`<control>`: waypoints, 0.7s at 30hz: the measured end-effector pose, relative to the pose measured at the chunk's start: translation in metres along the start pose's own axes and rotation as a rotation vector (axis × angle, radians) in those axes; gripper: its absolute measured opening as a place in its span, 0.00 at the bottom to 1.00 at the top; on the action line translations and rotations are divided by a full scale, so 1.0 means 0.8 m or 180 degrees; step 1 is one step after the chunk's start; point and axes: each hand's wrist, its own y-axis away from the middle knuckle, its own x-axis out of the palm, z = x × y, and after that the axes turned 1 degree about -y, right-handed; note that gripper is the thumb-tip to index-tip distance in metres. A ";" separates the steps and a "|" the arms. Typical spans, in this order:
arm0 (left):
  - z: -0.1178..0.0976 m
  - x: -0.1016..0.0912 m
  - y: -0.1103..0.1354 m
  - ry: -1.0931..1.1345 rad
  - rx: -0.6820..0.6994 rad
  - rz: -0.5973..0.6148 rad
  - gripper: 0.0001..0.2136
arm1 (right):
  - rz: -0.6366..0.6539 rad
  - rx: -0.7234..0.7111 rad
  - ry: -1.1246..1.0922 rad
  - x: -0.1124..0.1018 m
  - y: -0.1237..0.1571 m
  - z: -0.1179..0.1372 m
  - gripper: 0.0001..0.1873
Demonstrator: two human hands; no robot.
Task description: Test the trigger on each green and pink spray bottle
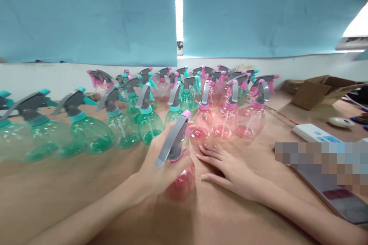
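My left hand [156, 166] is wrapped around the neck of a pink spray bottle [181, 182] with a grey trigger head and pink collar [173, 141]; the bottle stands on the brown table [86, 195] in front of me. To the right of that bottle my right hand [227, 168] lies flat on the table with its fingers stretched out, and it holds nothing. Behind the hands stand a row of green spray bottles [86, 130] on the left and pink spray bottles [227, 118] on the right, with several more behind them.
A white power strip [316, 134] lies at the right. Beyond it are a white mouse [342, 122] and an open cardboard box [322, 90]. A flat grey device [336, 195] lies near the right edge. Blue sheets [86, 15] hang behind the table.
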 end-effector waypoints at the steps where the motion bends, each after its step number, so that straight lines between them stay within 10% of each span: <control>1: 0.001 0.001 0.001 -0.0034 0.0024 0.0020 0.21 | -0.0006 -0.0006 -0.0011 0.000 0.000 0.000 0.32; 21: 0.005 0.004 0.005 -0.0083 -0.0020 -0.0148 0.23 | 0.0061 0.0015 -0.0035 -0.001 0.000 0.001 0.33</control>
